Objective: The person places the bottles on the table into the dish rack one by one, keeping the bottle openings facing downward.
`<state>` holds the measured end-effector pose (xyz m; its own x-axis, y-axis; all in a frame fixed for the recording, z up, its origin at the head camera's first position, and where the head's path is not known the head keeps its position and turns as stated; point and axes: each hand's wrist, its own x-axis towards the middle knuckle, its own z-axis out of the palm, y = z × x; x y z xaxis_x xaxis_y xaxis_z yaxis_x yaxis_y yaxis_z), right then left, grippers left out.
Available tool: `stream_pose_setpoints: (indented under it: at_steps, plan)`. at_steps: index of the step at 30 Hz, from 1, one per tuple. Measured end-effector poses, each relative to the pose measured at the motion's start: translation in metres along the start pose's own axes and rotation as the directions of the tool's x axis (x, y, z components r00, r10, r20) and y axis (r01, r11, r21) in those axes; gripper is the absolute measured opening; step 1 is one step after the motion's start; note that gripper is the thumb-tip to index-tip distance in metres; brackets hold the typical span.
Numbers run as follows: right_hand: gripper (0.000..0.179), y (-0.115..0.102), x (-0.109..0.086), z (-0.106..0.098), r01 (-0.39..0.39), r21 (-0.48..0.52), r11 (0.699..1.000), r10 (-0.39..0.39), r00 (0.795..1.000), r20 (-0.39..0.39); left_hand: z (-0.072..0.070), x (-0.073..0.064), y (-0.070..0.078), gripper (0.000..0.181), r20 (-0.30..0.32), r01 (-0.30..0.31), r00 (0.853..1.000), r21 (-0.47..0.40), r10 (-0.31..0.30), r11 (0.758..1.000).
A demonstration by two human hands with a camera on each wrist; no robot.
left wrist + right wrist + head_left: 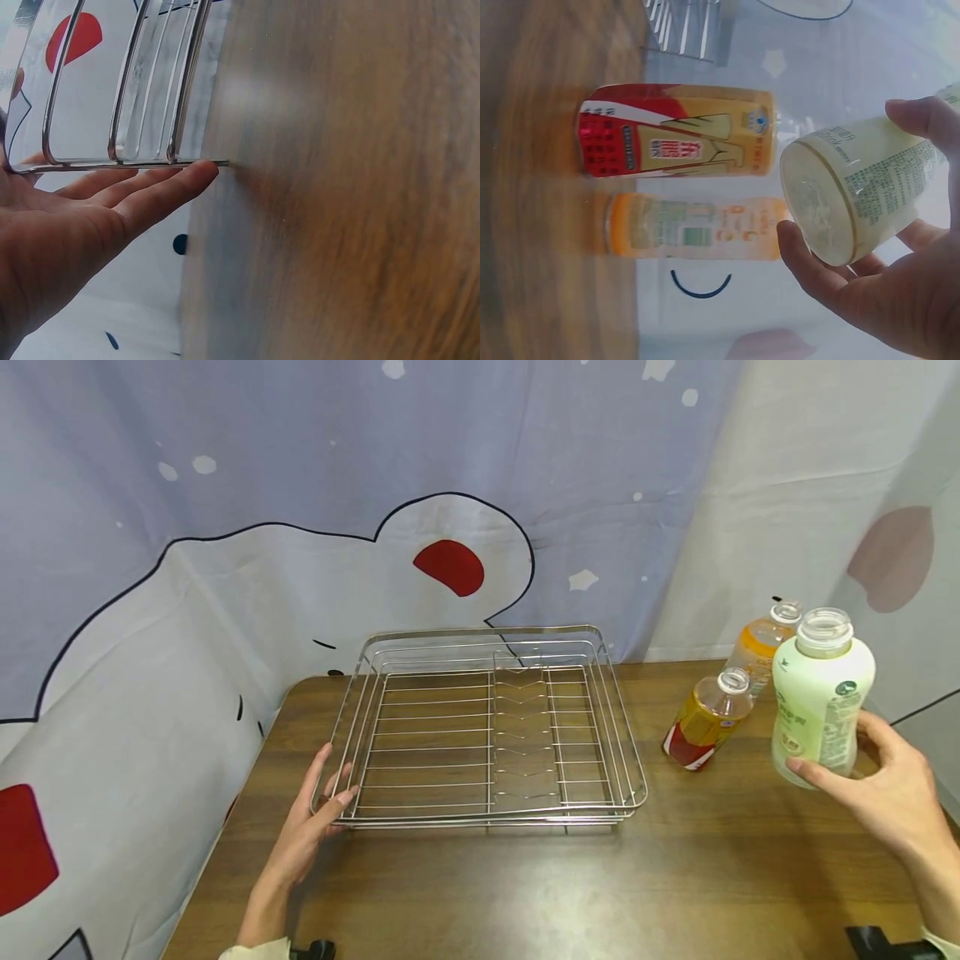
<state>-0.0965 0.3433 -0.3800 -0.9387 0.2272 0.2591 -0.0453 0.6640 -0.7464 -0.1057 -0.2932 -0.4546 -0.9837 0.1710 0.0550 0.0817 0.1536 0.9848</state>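
Note:
My left hand [303, 831] holds the left front corner of a wire dish rack [491, 749], its thumb over the rim. In the left wrist view, the other fingers [161, 202] lie nearly straight along the outside of the rack's wires [116, 112]. Off to the right, my right hand [888, 785] grips a pale green plastic bottle [823, 702] with an uncapped neck, thumb in front and fingers behind. The bottle's bottom [817, 202] shows in the right wrist view, raised off the table and tilted.
Between rack and held bottle stands a red and yellow drink bottle [705, 722]. Behind it is a clear bottle with an orange label [761, 643]. All rests on a brown wooden table [525, 893], with a patterned curtain [300, 460] hanging along its back and left edges.

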Motion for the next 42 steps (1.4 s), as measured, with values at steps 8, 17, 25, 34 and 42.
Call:
stream_pose_setpoints:
  at_steps: [8,17,25,34,42]
  plan:
    - [0.076,-0.021,0.002,-0.002,0.085,0.107,0.991,-0.084,0.996,-0.018,0.000,0.000,0.001,0.072,-0.009,0.006,1.000,0.007,-0.006,1.000]
    - [0.075,-0.039,0.003,0.004,0.136,0.129,0.982,-0.132,0.990,-0.044,-0.002,0.001,0.005,0.073,-0.013,0.020,1.000,0.063,-0.019,0.998]
    - [0.078,-0.056,0.005,0.010,0.231,0.079,0.970,-0.227,0.972,-0.062,-0.008,0.004,0.043,0.080,-0.160,0.021,0.986,0.419,0.051,0.908]
    - [0.079,-0.081,0.008,0.028,0.336,0.022,0.941,-0.336,0.941,-0.032,0.024,0.022,0.095,0.082,-0.142,-0.247,0.906,0.587,0.399,0.770]
    - [0.081,-0.099,0.008,0.044,0.443,-0.001,0.897,-0.443,0.896,0.007,0.061,0.041,0.113,0.084,-0.020,-0.429,0.869,0.465,0.494,0.774]
